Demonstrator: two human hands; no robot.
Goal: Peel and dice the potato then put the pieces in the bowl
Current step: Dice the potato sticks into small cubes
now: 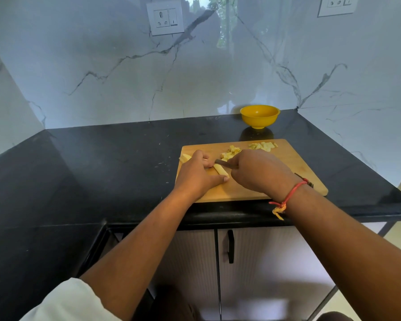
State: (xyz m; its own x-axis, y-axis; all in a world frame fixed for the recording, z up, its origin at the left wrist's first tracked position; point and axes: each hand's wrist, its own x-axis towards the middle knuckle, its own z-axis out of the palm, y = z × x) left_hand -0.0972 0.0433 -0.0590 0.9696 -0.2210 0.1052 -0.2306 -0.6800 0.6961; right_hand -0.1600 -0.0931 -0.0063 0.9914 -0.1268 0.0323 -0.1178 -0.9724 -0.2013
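A wooden cutting board (pixel 285 172) lies on the black counter. My left hand (pixel 195 174) pinches a pale peeled potato strip (pixel 220 170) between thumb and fingers, holding it down on the board. My right hand (pixel 257 170) grips a knife (pixel 220 161); its blade lies across the far end of the strip and its handle is mostly hidden in my fist. Another potato piece (pixel 185 157) sits at the board's left edge behind my left hand. Diced potato cubes (pixel 230 152) lie beyond the knife, with a second heap (pixel 263 145) near the board's far edge. The yellow bowl (pixel 259 115) stands behind the board.
The marble backsplash rises right behind the bowl, with wall sockets (pixel 165 17) high up. Black counter (pixel 102 163) stretches to the left of the board. The counter's front edge runs just below the board, above cabinet doors (pixel 230 250).
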